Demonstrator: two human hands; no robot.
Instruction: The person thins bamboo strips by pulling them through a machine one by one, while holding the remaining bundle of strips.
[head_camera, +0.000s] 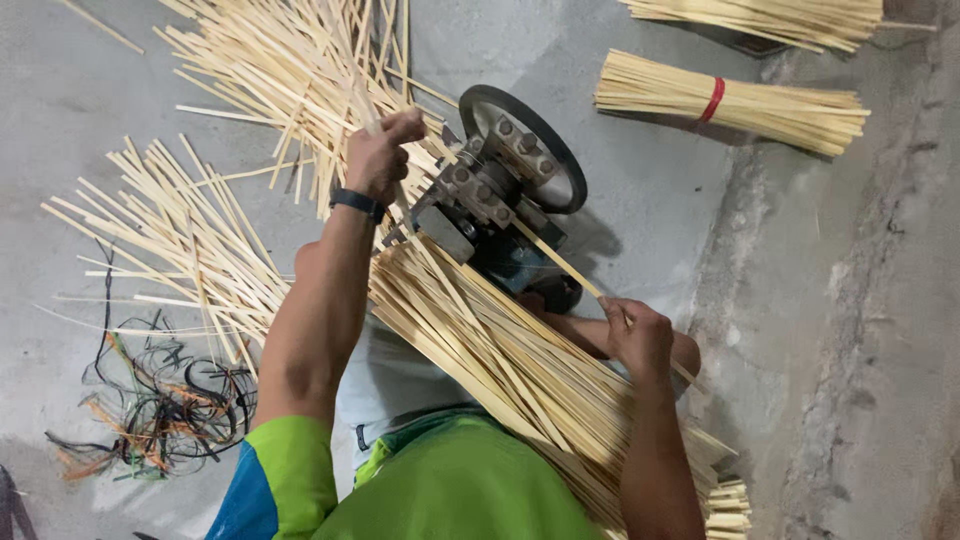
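While the right hand (638, 335) pinches one bamboo strip (556, 262) running into the small machine (500, 200) with the black wheel (522, 145), the left hand (378, 155) is clenched on a strip beyond it. A loose bundle (500, 360) lies across the lap. Split strips (190, 240) lie on the concrete floor (660, 200); a tied bundle (730, 105) lies well apart.

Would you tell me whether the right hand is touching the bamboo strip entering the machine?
Touching: the head view shows the right hand closed around the bamboo strip.
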